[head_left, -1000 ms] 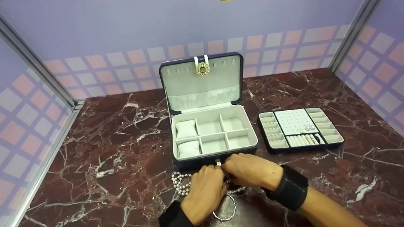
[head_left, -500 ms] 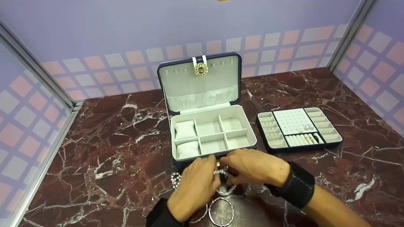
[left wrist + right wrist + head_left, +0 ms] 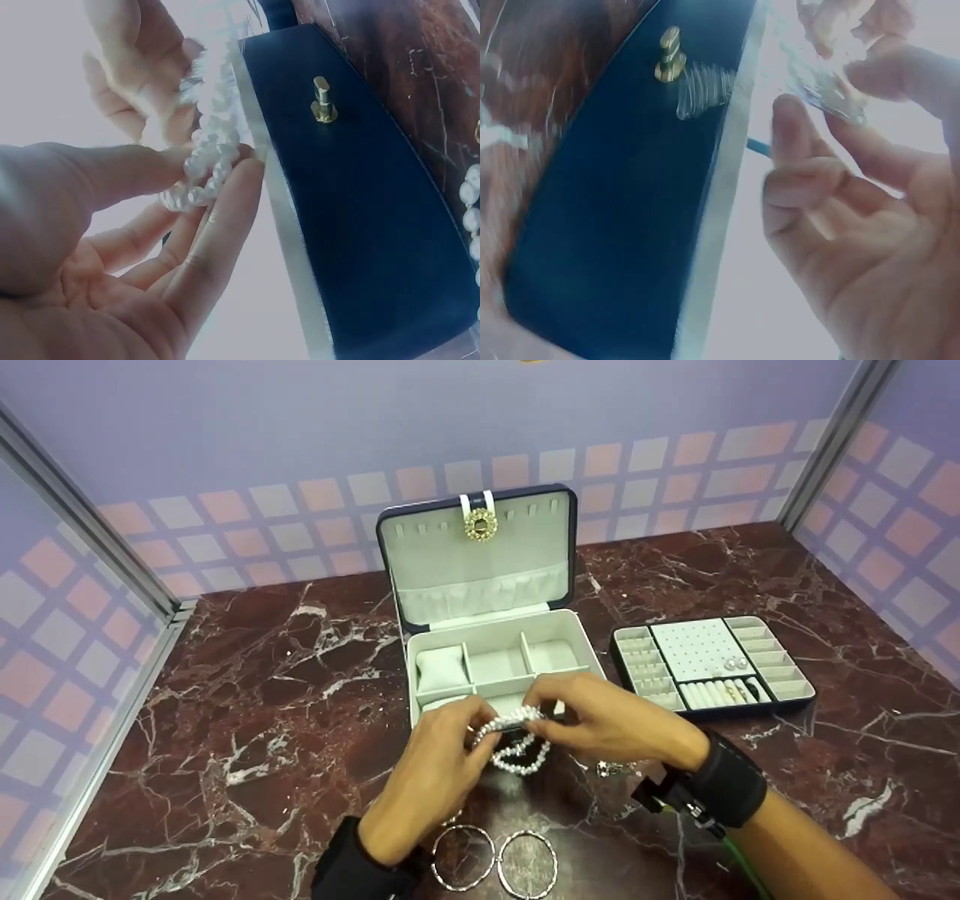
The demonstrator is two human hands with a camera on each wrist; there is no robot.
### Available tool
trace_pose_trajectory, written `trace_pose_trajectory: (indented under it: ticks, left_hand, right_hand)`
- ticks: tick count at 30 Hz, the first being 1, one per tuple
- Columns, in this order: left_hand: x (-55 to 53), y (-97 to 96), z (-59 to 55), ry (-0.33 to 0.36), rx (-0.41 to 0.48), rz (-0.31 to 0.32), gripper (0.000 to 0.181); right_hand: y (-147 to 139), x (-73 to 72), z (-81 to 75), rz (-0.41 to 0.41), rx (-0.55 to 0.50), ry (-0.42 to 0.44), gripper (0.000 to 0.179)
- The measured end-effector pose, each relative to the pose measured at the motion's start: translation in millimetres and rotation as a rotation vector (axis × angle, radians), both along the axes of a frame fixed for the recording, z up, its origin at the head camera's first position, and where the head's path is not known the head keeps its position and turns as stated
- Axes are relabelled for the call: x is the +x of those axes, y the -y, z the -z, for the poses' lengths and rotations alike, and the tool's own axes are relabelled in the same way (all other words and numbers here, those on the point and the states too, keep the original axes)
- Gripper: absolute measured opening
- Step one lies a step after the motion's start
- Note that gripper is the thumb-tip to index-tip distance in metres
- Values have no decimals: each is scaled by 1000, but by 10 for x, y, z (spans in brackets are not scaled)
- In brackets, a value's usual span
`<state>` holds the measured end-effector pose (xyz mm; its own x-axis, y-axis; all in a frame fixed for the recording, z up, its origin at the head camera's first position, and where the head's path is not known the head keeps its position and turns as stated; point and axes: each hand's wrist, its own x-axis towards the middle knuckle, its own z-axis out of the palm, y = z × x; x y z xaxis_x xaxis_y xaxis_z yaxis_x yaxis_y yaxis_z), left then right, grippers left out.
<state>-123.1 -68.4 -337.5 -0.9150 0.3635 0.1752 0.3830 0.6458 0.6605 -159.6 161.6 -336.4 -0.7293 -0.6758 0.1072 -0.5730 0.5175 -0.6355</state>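
Note:
A looped string of white pearls (image 3: 521,769) hangs between my two hands, just over the front edge of the open jewelry box (image 3: 484,570). My left hand (image 3: 427,761) pinches its left end between thumb and fingers; the pearls (image 3: 217,142) show doubled up in the left wrist view. On the other end, my right hand (image 3: 607,716) grips with thumb and fingertips, blurred in the right wrist view. Below the hands is the box's dark blue front wall (image 3: 322,202) with a gold latch pin (image 3: 323,101). Part of the front compartments is hidden by the hands.
Two silver bangles (image 3: 463,889) lie side by side near the table's front. A small silver piece of jewelry (image 3: 606,769) lies under my right wrist. Right of the box, a jewelry tray (image 3: 690,652) holds rings and pearl earrings. Other pearls (image 3: 471,217) lie on the marble table.
Both hands have risen from the table in front of the box to its front edge, bringing the string of pearls up. They now stand farther apart, and both bangles have come into full view.

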Motion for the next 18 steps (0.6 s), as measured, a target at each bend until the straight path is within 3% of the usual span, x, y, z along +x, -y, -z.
trace_pose_trajectory:
  ticks: [4, 10, 14, 18]
  left_hand:
    - [-28, 12, 14, 41, 24, 2, 7]
    - [-61, 53, 7, 194, 116, 44, 10]
    - [-87, 81, 4, 230, 180, 81, 13]
    - [-113, 94, 37, 210, 200, 63, 11]
  right_hand:
    - [-1, -35, 10, 69, -139, 119, 13]
    - [30, -66, 12, 165, -298, 240, 16]
    - [44, -91, 31, 204, -327, 204, 17]
    - [44, -122, 54, 234, -301, 131, 17]
